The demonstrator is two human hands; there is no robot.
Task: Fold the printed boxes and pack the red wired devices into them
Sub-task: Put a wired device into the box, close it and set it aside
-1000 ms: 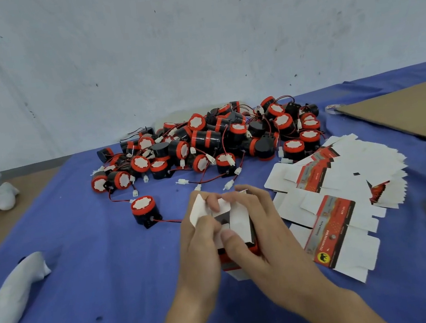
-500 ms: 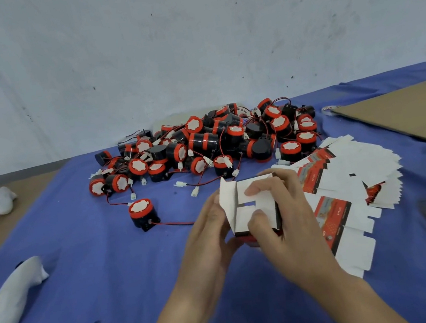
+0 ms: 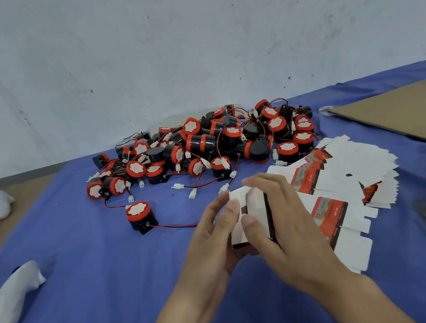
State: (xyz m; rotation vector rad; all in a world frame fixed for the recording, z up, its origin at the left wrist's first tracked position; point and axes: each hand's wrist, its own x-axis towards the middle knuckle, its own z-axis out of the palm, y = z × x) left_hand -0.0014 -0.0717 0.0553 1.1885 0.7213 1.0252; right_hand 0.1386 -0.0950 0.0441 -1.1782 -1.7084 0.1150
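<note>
Nearest, both hands hold one box (image 3: 257, 207) a little above the blue cloth (image 3: 89, 299); the left hand (image 3: 211, 242) grips its left side with curled fingers, the thumb lying on a white flap; the right hand (image 3: 282, 222) is wrapped round its right side, the thumb pressing the white face and the fingers bent over the top edge. The box stands upright between the palms; whether anything is inside cannot be seen. At the lower left a white object (image 3: 11, 304) lies on the cloth. Beyond the hands, to the left, one device (image 3: 140, 217) stands alone, its wire running toward the left hand; to the right, flat boxes (image 3: 352, 159) lie fanned out, some showing the red print. Farther back is the pile (image 3: 204, 146) of red and black devices with tangled wires; a cardboard sheet (image 3: 402, 109) lies at the far right; behind all stands a pale wall (image 3: 190, 42).
</note>
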